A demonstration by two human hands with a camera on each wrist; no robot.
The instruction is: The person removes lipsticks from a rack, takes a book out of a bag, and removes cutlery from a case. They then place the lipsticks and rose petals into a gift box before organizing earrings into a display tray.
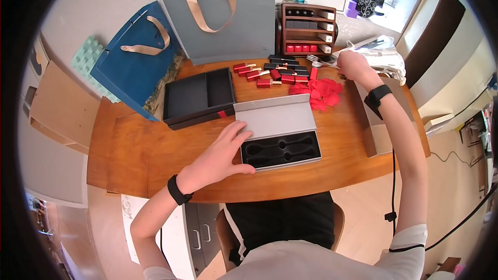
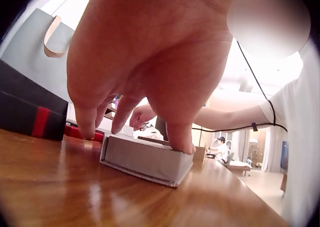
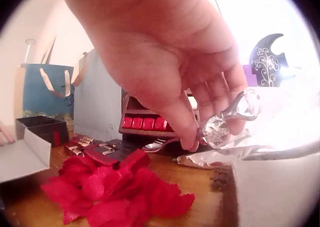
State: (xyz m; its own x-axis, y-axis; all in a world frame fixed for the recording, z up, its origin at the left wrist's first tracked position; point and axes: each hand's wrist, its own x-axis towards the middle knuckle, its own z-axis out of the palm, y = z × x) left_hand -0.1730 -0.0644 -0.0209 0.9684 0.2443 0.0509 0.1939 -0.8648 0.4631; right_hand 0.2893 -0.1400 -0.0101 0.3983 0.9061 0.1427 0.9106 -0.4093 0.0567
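An open light-grey box (image 1: 275, 119) lies on the table, its black insert (image 1: 280, 149) shaped with hollows. The left hand (image 1: 215, 158) rests at the box's left side, fingers spread over the lid edge and the thumb by the front corner; in the left wrist view the thumb touches the box (image 2: 140, 159). At the back right, the right hand (image 1: 355, 67) pinches a fork and a spoon (image 1: 317, 64) by their handles. In the right wrist view, clear faceted knobs (image 3: 216, 132) show at the fingers of the right hand (image 3: 175, 67), with the spoon's bowl (image 3: 154, 146) pointing left.
Red petals (image 1: 324, 93) and several lipsticks (image 1: 267, 83) lie behind the grey box. A black box (image 1: 199, 96), blue bag (image 1: 129, 57) and grey bag (image 1: 223, 21) stand left and behind. Farther back is a wooden rack (image 1: 307, 33); at right, a brown box (image 1: 381, 119) and plastic wrapping (image 1: 386, 59).
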